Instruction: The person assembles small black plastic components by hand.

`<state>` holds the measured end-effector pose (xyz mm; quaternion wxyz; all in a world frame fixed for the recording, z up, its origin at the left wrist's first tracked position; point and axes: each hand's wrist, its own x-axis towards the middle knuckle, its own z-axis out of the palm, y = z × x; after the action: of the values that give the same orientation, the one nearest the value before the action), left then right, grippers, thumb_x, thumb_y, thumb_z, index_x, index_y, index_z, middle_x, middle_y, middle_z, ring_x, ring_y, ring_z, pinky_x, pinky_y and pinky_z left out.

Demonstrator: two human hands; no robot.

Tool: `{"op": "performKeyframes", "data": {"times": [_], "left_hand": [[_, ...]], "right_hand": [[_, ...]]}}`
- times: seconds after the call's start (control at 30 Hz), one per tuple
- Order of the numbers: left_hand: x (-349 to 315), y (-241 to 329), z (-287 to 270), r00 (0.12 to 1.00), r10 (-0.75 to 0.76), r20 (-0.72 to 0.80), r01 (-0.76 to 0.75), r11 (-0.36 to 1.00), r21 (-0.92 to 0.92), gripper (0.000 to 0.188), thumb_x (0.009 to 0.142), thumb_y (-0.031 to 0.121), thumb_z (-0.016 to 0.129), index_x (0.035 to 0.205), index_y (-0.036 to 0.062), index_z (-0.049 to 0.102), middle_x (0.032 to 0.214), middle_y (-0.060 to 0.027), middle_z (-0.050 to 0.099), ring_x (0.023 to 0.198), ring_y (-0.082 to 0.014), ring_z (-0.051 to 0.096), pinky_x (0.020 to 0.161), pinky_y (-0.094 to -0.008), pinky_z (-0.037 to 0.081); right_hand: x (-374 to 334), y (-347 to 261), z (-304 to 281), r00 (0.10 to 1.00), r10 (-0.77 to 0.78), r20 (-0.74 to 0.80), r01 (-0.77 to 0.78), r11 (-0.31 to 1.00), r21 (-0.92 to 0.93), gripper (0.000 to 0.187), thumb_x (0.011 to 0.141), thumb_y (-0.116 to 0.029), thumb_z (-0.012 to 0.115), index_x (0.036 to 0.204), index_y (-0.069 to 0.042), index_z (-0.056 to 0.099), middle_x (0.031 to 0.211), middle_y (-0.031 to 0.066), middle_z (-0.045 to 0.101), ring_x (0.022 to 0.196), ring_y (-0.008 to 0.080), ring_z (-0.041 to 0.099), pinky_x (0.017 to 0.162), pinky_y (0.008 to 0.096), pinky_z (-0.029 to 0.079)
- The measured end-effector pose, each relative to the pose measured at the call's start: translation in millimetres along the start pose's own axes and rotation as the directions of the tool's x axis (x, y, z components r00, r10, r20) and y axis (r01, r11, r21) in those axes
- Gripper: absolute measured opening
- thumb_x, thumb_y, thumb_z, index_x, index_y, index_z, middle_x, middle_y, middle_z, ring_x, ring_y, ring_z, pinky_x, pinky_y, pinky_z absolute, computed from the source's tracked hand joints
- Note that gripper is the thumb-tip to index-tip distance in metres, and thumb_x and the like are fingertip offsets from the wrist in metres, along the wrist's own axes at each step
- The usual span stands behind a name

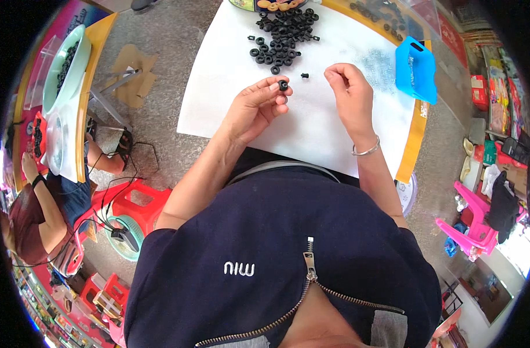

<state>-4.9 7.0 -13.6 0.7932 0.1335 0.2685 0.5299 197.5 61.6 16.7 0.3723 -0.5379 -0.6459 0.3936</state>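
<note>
My left hand [258, 106] pinches a small round black part [283, 85] between thumb and fingers, above the white tabletop [218, 75]. The part has a hole or pale spot in its end. To the right, my right hand [352, 95] is raised with thumb and forefinger pressed together; anything between them is too small to make out. One loose black piece [305, 76] lies on the table between my hands. Beyond them spreads a pile of black ring-shaped parts [285, 35], mixed with a few small knobbed pieces.
A blue scoop-shaped tray [415, 72] with tiny shiny bits stands at the table's right edge. A printed container [270, 4] is behind the pile. At another table on the left, a person [42, 214] works beside a pale green basin [73, 64]. A pink stool [476, 223] stands right.
</note>
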Motion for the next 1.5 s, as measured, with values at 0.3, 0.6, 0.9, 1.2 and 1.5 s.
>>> {"op": "performKeyframes", "data": {"times": [0.3,0.6,0.9,1.2,1.5], "left_hand": [[2.5,1.1,-4.2,1.0,0.006,-0.02,-0.006,1.0,-0.026,0.022,0.094,0.008,0.053,0.112,-0.0039,0.054,0.096,-0.0118,0.062,0.075,-0.011,0.061,0.073,-0.0249,0.056],[3.1,0.3,-1.8,0.998,-0.012,-0.059,0.014,0.999,0.036,0.026,0.094,0.008,0.051,0.117,-0.004,0.051,0.097,-0.0114,0.06,0.076,-0.0118,0.058,0.07,-0.0239,0.054],[-0.9,0.0,5.8,0.996,0.016,-0.085,-0.005,0.992,0.128,0.024,0.094,0.01,0.053,0.114,-0.0032,0.053,0.094,-0.0095,0.061,0.075,-0.0109,0.06,0.072,-0.0244,0.054],[-0.4,-0.5,3.0,0.998,0.026,-0.051,-0.02,0.994,0.106,0.021,0.094,0.01,0.054,0.111,-0.0021,0.056,0.095,-0.0091,0.063,0.075,-0.01,0.061,0.073,-0.0259,0.056],[-0.4,0.1,3.9,0.995,0.059,-0.079,-0.044,0.982,0.182,0.021,0.094,0.008,0.054,0.111,-0.0038,0.056,0.095,-0.01,0.063,0.073,-0.01,0.061,0.072,-0.0256,0.056]], "right_hand": [[14.5,23.7,23.5,0.899,-0.407,0.162,0.434,0.777,-0.456,0.014,0.077,-0.01,0.067,0.09,-0.006,0.065,0.092,0.0094,0.059,0.09,0.0277,0.054,0.082,0.0392,0.043],[4.4,12.5,26.9,0.957,-0.25,0.15,0.282,0.923,-0.263,0.013,0.08,-0.009,0.064,0.092,-0.003,0.063,0.088,0.0108,0.061,0.082,0.0263,0.059,0.076,0.0369,0.048],[-18.1,-22.8,24.0,0.961,-0.178,0.211,0.168,0.984,0.064,0.013,0.087,-0.006,0.061,0.099,-0.001,0.063,0.092,0.008,0.067,0.081,0.0129,0.065,0.069,0.0258,0.051],[-20.1,-21.8,28.1,0.948,-0.286,0.139,0.281,0.958,0.056,0.014,0.087,-0.002,0.06,0.099,-0.001,0.064,0.092,0.009,0.067,0.08,0.0149,0.066,0.069,0.0254,0.051],[-20.5,-24.2,30.2,0.967,-0.23,0.11,0.223,0.972,0.069,0.014,0.087,-0.001,0.059,0.1,0.001,0.065,0.092,0.0095,0.067,0.081,0.0159,0.067,0.07,0.0258,0.052]]}}
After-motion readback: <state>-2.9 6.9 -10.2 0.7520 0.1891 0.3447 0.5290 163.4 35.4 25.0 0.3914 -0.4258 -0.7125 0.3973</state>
